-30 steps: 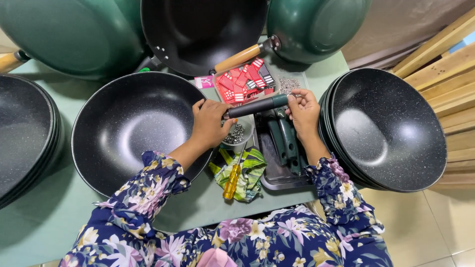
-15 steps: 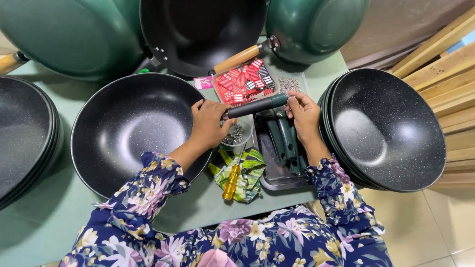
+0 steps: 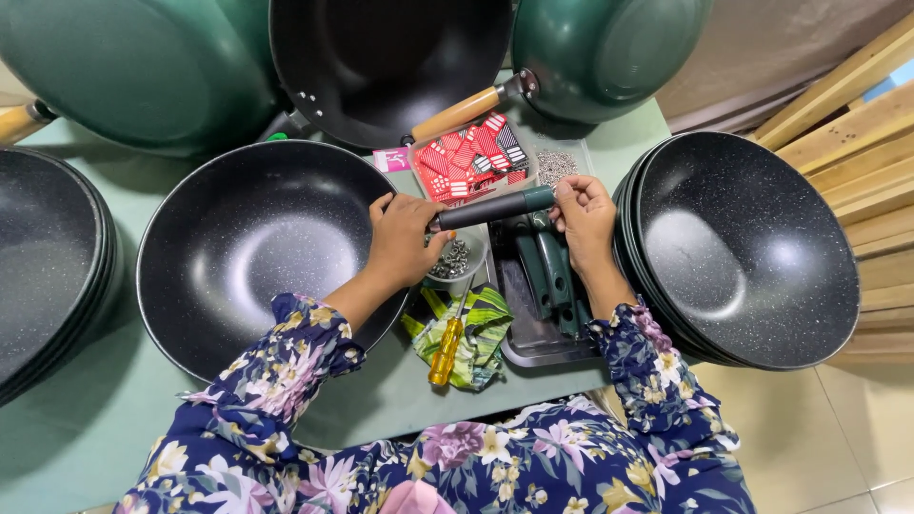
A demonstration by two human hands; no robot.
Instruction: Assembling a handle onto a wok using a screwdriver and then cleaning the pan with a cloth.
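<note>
A dark speckled wok (image 3: 249,249) lies on the green table in front of me. My left hand (image 3: 405,238) rests on its right rim and grips the near end of a dark handle (image 3: 495,207) with a green tip. My right hand (image 3: 583,217) holds the handle's green far end. The handle lies level, between both hands, above a small bowl of screws (image 3: 455,259) and a metal tray (image 3: 533,335) that holds several more green handles (image 3: 550,268).
A yellow-handled screwdriver (image 3: 445,348) lies on a green patterned cloth (image 3: 481,324). A box of red packets (image 3: 466,157) sits behind. Stacked woks stand at the right (image 3: 747,249) and left (image 3: 43,266); green woks lean at the back (image 3: 143,67). Wooden slats (image 3: 857,105) are at right.
</note>
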